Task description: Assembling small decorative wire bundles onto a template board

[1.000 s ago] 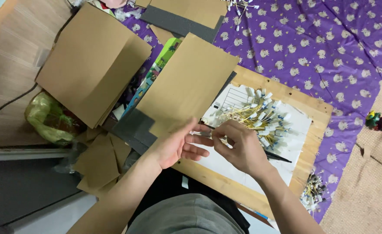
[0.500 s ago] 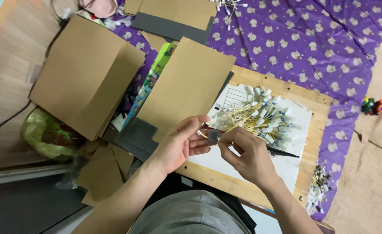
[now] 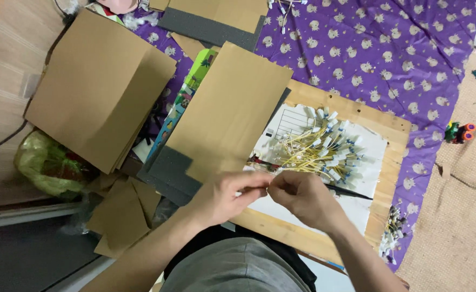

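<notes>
Both hands meet over the near edge of a wooden board (image 3: 390,141); the left hand (image 3: 228,196) and the right hand (image 3: 301,196) are brought together, fingertips touching, pinched on something small and thin between them, too small to make out; just beyond the knuckles lies a heap of yellow wires with white tags (image 3: 319,151), spread on a white sheet of paper (image 3: 368,203) that covers the board; a dark slim tool (image 3: 348,192) lies on the paper beside the right hand, pointing right; a brown cardboard sheet (image 3: 230,111) overlaps the board's left end, resting on grey foam (image 3: 167,173); a larger stack of cardboard (image 3: 100,89) sits well to the left; purple patterned cloth (image 3: 378,48) spreads beneath the board; a small colourful toy (image 3: 459,132) stands apart on the right.
</notes>
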